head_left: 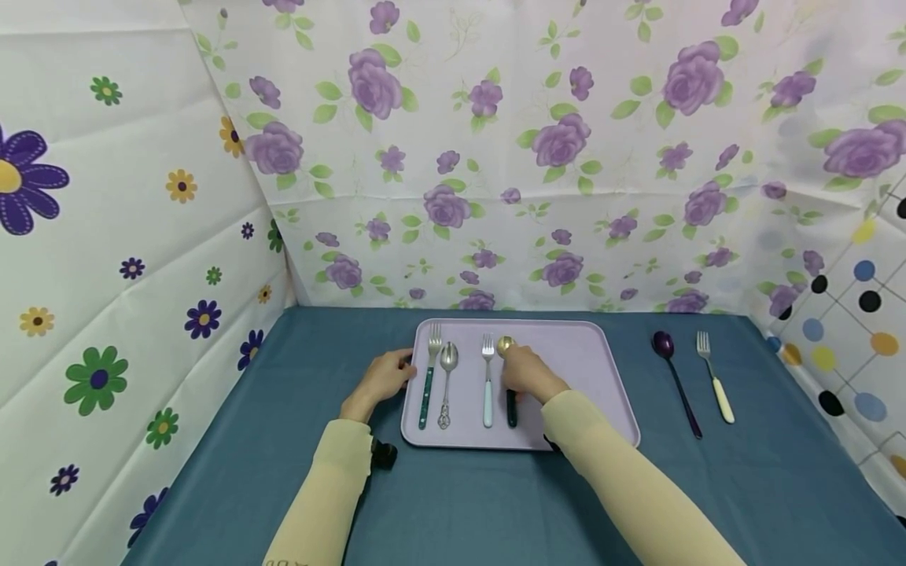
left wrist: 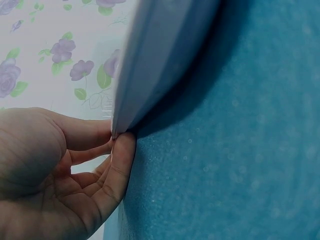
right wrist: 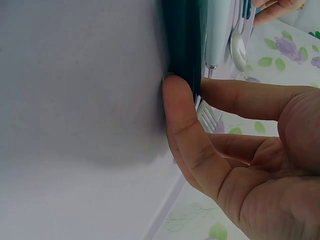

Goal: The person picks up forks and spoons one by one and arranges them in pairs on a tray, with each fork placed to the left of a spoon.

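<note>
The green-handled spoon [head_left: 512, 411] lies between the fingertips of the right hand [head_left: 527, 373], over the tray [head_left: 580, 369]. Its gold bowl points away from the person, past the fingers, and its handle runs back toward the person, below them. The long axis goes front to back, nearly parallel to the pale-blue-handled fork [head_left: 487, 401] just left of those fingers. Whether the spoon rests fully on the tray, I cannot tell.

The right thumb and forefinger pinch the spoon from both sides, with only the handle's thickness between their tips. The left hand [head_left: 385, 376] pinches the tray's left edge, thumb above and forefinger below, the gap no wider than the rim. Nearest the left fingers, inside that rim, lies a green-handled fork [head_left: 426, 397], tines pointing away, with a silver spoon [head_left: 449, 358] just right of it. Well apart to the right of the right fingers, a purple spoon [head_left: 680, 388] and a cream-handled fork [head_left: 718, 393] lie on the blue cloth [head_left: 467, 503], heads away, handles slanting rightward.
</note>
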Demonstrator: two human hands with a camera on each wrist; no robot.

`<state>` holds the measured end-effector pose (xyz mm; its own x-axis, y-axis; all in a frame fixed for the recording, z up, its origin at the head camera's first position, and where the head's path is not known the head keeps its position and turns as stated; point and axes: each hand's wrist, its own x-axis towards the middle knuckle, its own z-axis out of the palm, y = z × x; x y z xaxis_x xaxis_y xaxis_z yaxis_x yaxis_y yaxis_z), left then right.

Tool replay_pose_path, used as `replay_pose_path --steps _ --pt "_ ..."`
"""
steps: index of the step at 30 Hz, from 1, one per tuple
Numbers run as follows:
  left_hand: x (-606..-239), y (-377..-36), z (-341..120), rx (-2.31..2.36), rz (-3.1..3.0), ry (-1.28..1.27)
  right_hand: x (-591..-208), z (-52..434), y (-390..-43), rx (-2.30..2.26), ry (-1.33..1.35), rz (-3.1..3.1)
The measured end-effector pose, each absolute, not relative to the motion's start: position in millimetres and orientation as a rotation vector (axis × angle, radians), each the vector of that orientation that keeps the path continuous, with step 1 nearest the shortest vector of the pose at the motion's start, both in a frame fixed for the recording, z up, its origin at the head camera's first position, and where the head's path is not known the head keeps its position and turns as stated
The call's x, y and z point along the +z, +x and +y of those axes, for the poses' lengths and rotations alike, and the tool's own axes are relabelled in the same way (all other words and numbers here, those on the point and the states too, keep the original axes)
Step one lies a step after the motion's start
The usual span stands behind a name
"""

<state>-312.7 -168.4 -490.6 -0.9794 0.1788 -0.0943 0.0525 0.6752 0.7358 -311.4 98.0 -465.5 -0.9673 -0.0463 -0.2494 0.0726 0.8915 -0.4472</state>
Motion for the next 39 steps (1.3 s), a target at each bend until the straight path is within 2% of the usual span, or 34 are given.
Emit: replay_pose_path --steps 9,15,39 --pt "-490 -313 -168 1.193 2.728 0.186 -461 98 -308 -0.699 0.030 2.784" --pt "-490 -312 -168 1.193 2.730 0.171 -453 106 -304 -0.697 -0.075 2.787" --pt "-489 -312 -168 1.187 2.734 0.202 -432 172 -317 -0.727 -0.212 2.897"
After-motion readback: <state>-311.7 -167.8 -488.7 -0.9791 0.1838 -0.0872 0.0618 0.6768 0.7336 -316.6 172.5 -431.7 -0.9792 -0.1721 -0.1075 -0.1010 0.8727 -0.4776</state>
